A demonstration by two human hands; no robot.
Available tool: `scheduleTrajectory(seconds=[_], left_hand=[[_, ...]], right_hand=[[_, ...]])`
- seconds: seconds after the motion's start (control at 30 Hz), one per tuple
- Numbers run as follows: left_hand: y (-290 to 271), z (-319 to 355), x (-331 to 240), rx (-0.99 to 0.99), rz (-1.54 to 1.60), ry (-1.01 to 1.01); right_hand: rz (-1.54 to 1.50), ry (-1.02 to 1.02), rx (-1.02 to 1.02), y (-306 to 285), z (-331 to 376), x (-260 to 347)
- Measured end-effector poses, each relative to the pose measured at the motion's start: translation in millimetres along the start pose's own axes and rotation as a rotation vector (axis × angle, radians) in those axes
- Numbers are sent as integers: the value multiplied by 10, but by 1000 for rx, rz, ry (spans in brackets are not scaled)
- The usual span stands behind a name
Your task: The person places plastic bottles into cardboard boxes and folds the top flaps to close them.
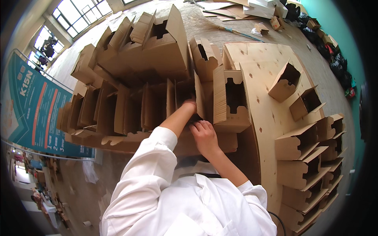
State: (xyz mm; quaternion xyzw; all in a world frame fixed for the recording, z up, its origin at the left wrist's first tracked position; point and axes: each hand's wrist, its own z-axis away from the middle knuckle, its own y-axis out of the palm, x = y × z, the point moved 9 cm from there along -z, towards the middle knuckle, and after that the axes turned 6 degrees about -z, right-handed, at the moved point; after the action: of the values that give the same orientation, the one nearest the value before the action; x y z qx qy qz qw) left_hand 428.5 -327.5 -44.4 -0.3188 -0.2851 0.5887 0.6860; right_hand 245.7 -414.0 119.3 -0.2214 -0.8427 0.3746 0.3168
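My left hand [190, 104] reaches into an open box [184, 86] in the near row, between a box [155, 105] on its left and a wider box [233, 122] on its right. Its fingers are hidden; I cannot tell whether they grasp anything. My right hand [204, 135] sits with bent fingers at the near edge; whether it pinches cardboard, I cannot tell. For good control, I should steady that edge, press evenly inside, and keep the upright right flap [200, 96] clear of my wrist.
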Motion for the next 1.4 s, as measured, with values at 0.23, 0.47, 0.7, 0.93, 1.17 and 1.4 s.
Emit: scheduleTrajectory(seconds=[0.23,0.47,0.7,0.93,1.17,1.4], left_hand=[[-991,1113,78,-593,70,91],[-1034,1430,403,-945,126,67],[-951,1309,168,-658,-39,99],[-800,1104,230,-882,512,248],[-407,594,-132,-561,512,157],[-329,1250,-295,-338,355,67]], right_hand=[[66,66,-114,-151,-73,-146],[169,212,6,-80,-310,-243],[465,89,-61,71,-489,-339],[-54,163,80,412,-310,-439],[-51,129,102,413,-229,-341],[-300,104,-32,-237,-102,-166]])
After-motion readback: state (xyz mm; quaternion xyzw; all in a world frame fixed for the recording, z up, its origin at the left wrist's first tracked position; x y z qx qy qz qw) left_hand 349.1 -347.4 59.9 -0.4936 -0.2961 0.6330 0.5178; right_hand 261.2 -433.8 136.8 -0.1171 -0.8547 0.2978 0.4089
